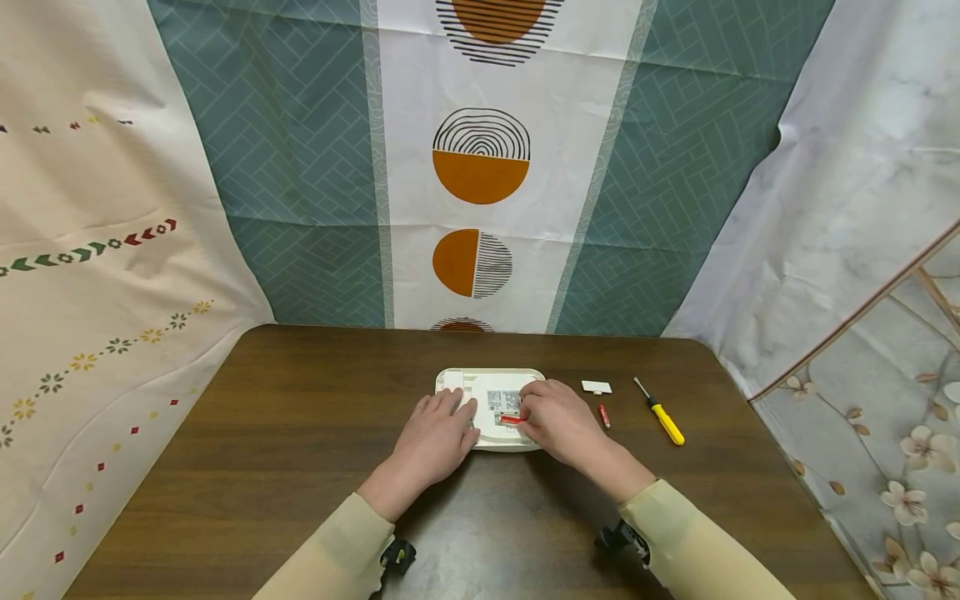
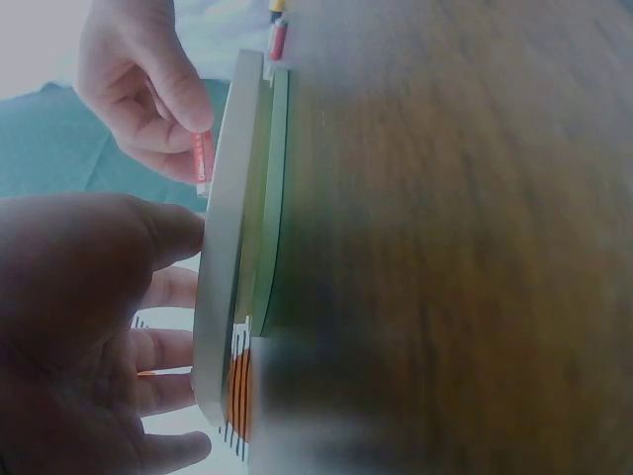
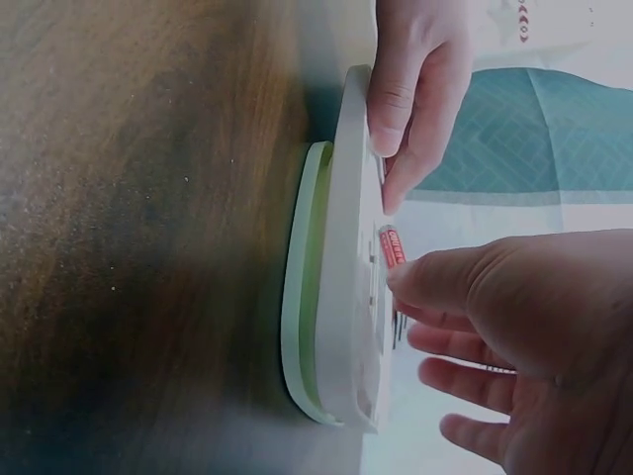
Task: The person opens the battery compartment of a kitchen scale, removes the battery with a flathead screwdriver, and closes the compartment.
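Observation:
A white, rounded rectangular device lies on the table with its labelled back up; the side views show a pale green lower edge. My left hand rests on its left part, fingers spread over the back and thumb near the front edge. With thumb and fingers my right hand pinches a red battery low over the right half of the back, by a slot below the label. The battery looks tilted in the right wrist view; whether it touches the slot I cannot tell.
To the right of the device lie a small white cover, a second red battery and a yellow-handled screwdriver. Patterned cloth hangs behind the brown wooden table.

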Demonstrator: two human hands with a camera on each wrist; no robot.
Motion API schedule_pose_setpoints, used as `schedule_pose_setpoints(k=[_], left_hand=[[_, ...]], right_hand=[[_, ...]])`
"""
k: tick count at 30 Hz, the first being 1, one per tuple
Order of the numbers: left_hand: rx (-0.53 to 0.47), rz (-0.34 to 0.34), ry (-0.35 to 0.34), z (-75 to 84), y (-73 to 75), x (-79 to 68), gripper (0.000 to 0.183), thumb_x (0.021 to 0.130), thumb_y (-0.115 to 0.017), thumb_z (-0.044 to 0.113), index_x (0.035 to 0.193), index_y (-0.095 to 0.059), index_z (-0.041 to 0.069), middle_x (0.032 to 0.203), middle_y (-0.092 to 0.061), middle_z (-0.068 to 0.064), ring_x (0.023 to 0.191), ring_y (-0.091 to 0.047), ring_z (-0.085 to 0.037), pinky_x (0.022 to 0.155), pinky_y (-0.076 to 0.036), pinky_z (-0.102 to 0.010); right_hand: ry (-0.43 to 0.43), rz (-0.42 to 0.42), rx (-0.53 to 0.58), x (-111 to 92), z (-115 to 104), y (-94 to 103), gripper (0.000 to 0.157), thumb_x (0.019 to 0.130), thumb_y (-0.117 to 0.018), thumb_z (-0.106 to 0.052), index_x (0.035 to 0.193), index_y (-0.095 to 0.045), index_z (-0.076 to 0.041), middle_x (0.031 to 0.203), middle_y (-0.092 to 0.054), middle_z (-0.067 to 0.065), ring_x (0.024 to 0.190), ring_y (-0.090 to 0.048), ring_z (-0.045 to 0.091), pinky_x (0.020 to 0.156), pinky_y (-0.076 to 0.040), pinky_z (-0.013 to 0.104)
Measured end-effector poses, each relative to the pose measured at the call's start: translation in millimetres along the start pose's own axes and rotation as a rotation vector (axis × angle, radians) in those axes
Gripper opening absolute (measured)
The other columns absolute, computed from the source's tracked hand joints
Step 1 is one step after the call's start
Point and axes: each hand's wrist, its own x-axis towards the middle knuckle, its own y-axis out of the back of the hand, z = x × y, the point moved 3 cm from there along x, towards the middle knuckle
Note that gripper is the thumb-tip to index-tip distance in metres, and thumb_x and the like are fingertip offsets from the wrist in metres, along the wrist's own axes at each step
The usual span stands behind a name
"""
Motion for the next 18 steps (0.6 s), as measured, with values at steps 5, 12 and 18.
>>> schedule_pose_setpoints(k=[5, 12, 18], left_hand=[[-0.008, -0.002, 0.002, 0.0, 0.5, -0.1, 0.047, 0.111, -0.068, 0.033, 0.150, -0.067, 0.006, 0.157, -0.058, -0.023, 0.148, -0.052, -0.045, 0.122, -0.040, -0.064], [-0.016, 0.017, -0.007, 1.3, 2.8, -1.8, 0.045, 0.110, -0.069, 0.029, 0.148, -0.068, 0.004, 0.156, -0.059, -0.025, 0.147, -0.053, -0.046, 0.121, -0.041, -0.063], [-0.011, 0.017, -0.009, 0.8, 2.5, -2.4, 0.045, 0.110, -0.070, 0.028, 0.148, -0.068, 0.004, 0.156, -0.059, -0.024, 0.146, -0.053, -0.045, 0.121, -0.042, -0.063]], right_hand=[[-0.026, 0.034, 0.014, -4, 1, 2.0, 0.014, 0.086, -0.090, -0.011, 0.086, -0.076, -0.008, 0.120, -0.076, 0.011, 0.115, -0.070, 0.034, 0.110, -0.053, 0.049], [-0.104, 0.069, 0.027, -13, 5, 7.2, 0.012, 0.086, -0.086, -0.010, 0.084, -0.074, -0.011, 0.123, -0.075, 0.009, 0.119, -0.069, 0.033, 0.103, -0.057, 0.049], [-0.195, 0.068, 0.050, -24, 11, 12.5, 0.011, 0.089, -0.085, -0.010, 0.087, -0.075, -0.012, 0.126, -0.074, 0.010, 0.119, -0.069, 0.034, 0.098, -0.059, 0.050]])
